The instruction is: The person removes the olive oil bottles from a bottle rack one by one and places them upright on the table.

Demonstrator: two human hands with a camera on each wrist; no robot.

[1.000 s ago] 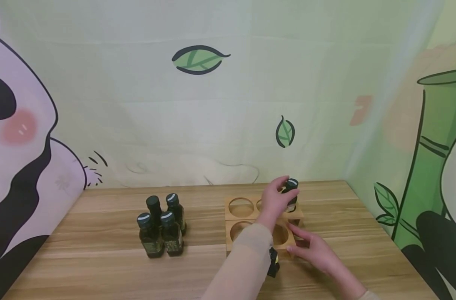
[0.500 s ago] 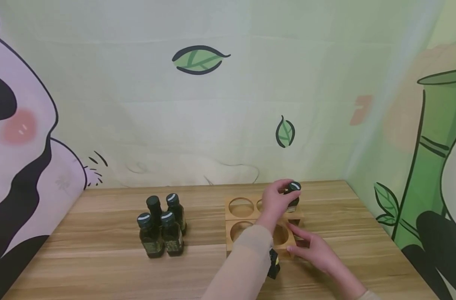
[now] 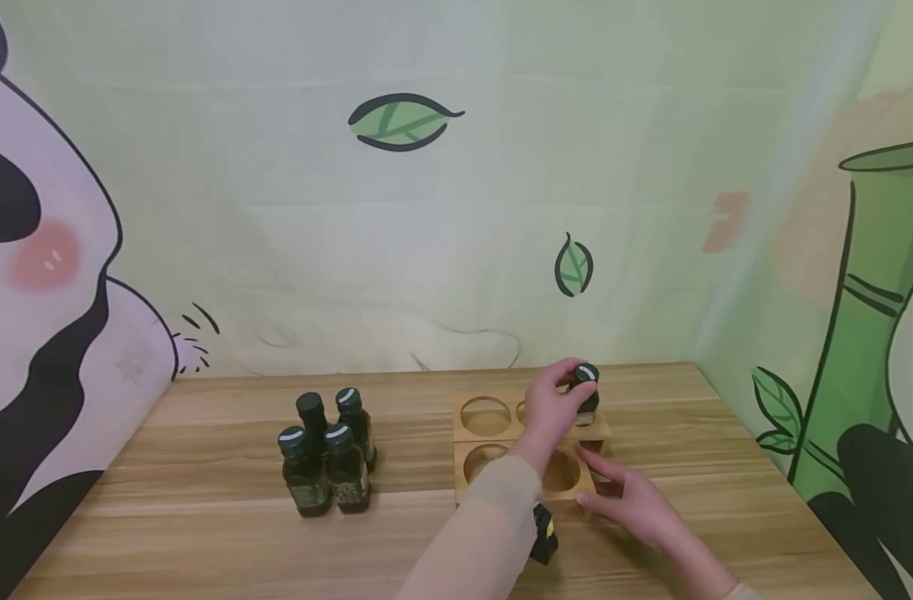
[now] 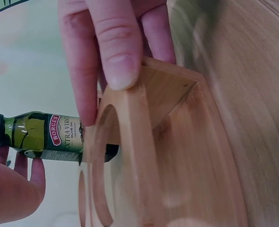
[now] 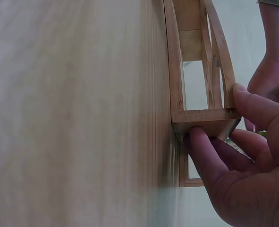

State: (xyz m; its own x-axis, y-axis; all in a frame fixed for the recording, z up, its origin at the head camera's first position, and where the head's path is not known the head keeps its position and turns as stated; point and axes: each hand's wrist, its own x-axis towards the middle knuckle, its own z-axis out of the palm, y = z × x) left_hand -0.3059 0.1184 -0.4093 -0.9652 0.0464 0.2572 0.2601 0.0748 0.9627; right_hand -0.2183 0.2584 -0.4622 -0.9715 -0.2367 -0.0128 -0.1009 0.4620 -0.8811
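The left hand [image 3: 552, 410] grips the small oil bottle [image 3: 585, 390], now sunk slightly deeper into the wooden rack [image 3: 533, 454]'s far right hole, nearly seated. The right hand [image 3: 627, 498] pinches the rack's near corner.

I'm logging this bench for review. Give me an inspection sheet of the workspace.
Surface: wooden table, pale grain.
Job's things: wooden rack with round holes; olive oil bottle upright at its far right hole.
Clutter: four dark bottles clustered left of the rack.
Hands: left hand grips the olive oil bottle; right hand holds the rack's near right corner.
Cables: nothing seen.
Surroundings: panda and bamboo backdrop; wrist device on the left sleeve.
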